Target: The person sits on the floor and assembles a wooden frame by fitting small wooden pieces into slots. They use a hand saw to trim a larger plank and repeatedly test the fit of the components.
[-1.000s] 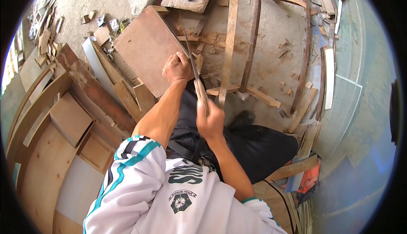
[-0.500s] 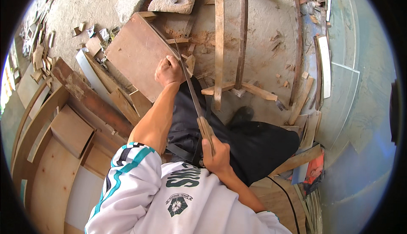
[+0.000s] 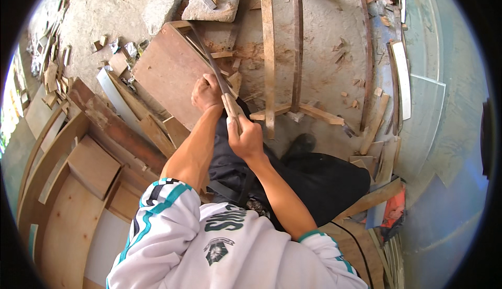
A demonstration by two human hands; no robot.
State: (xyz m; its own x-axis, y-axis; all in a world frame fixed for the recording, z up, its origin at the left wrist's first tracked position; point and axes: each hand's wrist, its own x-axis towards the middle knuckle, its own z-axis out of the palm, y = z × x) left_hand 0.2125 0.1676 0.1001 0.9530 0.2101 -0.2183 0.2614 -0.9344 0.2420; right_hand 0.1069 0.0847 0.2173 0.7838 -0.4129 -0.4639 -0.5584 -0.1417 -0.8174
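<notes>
A long, narrow handsaw (image 3: 214,65) with a wooden handle is in my right hand (image 3: 247,138), the fingers wrapped round the grip. Its dark blade runs away from me along the right edge of a flat brown wooden box (image 3: 166,69). The box stands tilted in front of me, a pale frame showing at its side. My left hand (image 3: 207,91) is closed on the box's near right edge, close beside the blade. The blade's teeth are too small to make out, and the blade's exact contact with the edge cannot be told.
A wooden frame of long bars (image 3: 268,53) stands ahead on the right. Two stone blocks (image 3: 213,1) lie at the far side. Wood scraps surround me, with a curved wooden cabinet piece (image 3: 63,205) at left and glass sheets (image 3: 426,111) at right.
My right hand has pushed the saw forward and up, away from my body, so its handle is now near my left hand. The left hand has stayed on the box edge.
</notes>
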